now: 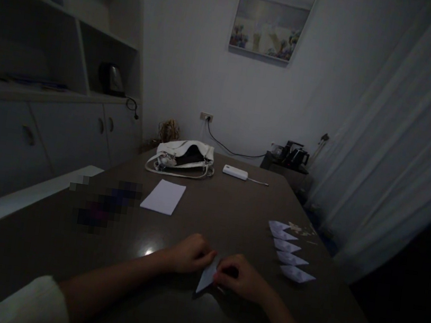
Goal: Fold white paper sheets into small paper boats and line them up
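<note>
Folded paper: the small white folded paper (206, 279) is between your two hands, low in the middle of your view, just at the near part of the table (209, 208).
Right hand: your right hand (241, 277) has its grip closed on the side of the folded paper, with thumb and finger tips pinched together.
Left hand: your left hand (191, 254) has its finger tips at the far end of the folded paper (it is dim there, so I cannot tell if this grip pinches it or just touches).
Paper boats: off to your right, about five paper boats (292, 259) sit in a row, one behind the other, and the far ones overlap.
Little bits: some small pale bits (297, 228) lie beside the far boats.
White sheets: a flat white pile of paper (163, 197) lies ahead of your left hand.
Bag: a white bag (185, 152) sits at the far end of the table.
White box: a little white box (235, 172) with a short cord lies right of the bag.
</note>
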Tool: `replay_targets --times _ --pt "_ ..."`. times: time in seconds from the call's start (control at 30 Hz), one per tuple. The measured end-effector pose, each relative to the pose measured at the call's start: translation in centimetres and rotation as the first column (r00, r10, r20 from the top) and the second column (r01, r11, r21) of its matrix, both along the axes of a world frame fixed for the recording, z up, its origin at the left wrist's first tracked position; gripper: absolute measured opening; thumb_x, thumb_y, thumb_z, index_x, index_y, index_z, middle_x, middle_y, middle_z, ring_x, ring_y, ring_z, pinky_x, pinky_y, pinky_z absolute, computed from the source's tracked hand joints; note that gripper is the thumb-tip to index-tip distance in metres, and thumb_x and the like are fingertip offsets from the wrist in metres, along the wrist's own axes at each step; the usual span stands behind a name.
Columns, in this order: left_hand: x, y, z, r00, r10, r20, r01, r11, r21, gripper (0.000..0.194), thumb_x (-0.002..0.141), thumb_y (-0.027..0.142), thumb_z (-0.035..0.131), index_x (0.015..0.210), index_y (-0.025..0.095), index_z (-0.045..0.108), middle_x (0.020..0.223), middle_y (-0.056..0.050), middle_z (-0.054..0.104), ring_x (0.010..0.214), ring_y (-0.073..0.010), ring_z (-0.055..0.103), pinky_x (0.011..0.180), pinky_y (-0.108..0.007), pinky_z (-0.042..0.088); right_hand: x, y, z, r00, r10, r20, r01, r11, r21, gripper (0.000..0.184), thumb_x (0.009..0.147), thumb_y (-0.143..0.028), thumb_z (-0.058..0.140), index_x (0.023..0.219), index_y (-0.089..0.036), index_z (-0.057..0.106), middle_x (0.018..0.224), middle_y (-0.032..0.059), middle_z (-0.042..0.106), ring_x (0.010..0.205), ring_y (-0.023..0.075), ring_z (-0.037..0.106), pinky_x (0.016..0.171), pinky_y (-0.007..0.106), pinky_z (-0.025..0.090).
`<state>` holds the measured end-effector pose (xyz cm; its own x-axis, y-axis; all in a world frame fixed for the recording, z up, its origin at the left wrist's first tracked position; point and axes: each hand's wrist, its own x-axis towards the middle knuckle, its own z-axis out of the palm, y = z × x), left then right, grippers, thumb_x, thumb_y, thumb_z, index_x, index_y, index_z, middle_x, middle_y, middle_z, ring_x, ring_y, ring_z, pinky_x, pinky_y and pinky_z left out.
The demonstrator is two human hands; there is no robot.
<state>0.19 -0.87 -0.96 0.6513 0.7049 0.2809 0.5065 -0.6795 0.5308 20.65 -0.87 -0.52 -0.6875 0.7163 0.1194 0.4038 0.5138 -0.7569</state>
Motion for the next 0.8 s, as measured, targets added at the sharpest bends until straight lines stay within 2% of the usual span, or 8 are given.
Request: replay_targets --times 0.2,0.37,0.57,0.7,0.8 --pt "-0.4 0.1 0.6 0.999 0.003 0.033 0.000 0.995 -0.098 0.060 0.093 0.049 0.027 0.055 0.011 0.054 0.047 0.003 0.041 0.043 -0.0056 0.035 0.044 -0.018 0.025 -0.4 0.5 0.4 0.995 -0.086 -0.055 0.086 0.996 0.005 0.034 0.082 -0.040 0.054 0.064 -0.014 0.066 0.057 0.0002 0.057 0.057 0.0122 0.050 0.055 0.022 0.036" --pt "0.0 -0.2 0.8 1.000 0.000 0.031 0.003 0.994 -0.108 0.059 0.094 0.048 0.028 0.057 0.010 0.055 0.047 0.004 0.040 0.041 -0.0049 0.032 0.042 -0.018 0.024 -0.4 0.9 0.3 0.985 -0.137 -0.101 0.141 0.990 0.027 0.036 0.082 -0.043 0.055 0.062 -0.014 0.064 0.055 -0.0004 0.054 0.054 0.0109 0.047 0.050 0.021 0.032" --pt "0.0 -0.2 0.9 0.998 0.018 0.053 -0.010 0.991 -0.133 0.059 0.093 0.048 0.030 0.055 0.010 0.054 0.046 0.003 0.041 0.040 -0.0051 0.032 0.041 -0.018 0.023 -0.4 0.7 0.0 0.983 -0.139 -0.122 0.138 0.990 -0.014 0.035 0.080 -0.044 0.056 0.065 -0.014 0.060 0.055 -0.0022 0.049 0.051 0.0090 0.043 0.048 0.020 0.030" --pt "-0.2 0.0 0.7 0.999 -0.013 0.039 0.020 0.986 -0.168 0.057 0.094 0.047 0.030 0.064 0.010 0.061 0.050 0.001 0.049 0.043 -0.0056 0.040 0.044 -0.017 0.026 -0.3 0.9 0.2 0.966 -0.197 -0.170 0.198 0.980 -0.012 0.035 0.078 -0.045 0.058 0.062 -0.014 0.060 0.055 -0.0011 0.052 0.053 0.0102 0.047 0.050 0.020 0.033" --pt "-0.2 0.1 0.6 1.000 0.009 0.015 -0.007 0.991 -0.135 0.054 0.093 0.047 0.033 0.066 0.010 0.062 0.052 0.000 0.052 0.044 -0.0062 0.041 0.045 -0.017 0.028 -0.2 1.1 0.3 0.946 -0.257 -0.196 0.262 0.965 0.004 0.032 0.077 -0.043 0.060 0.062 -0.014 0.062 0.056 0.0002 0.055 0.054 0.0116 0.050 0.051 0.021 0.035"
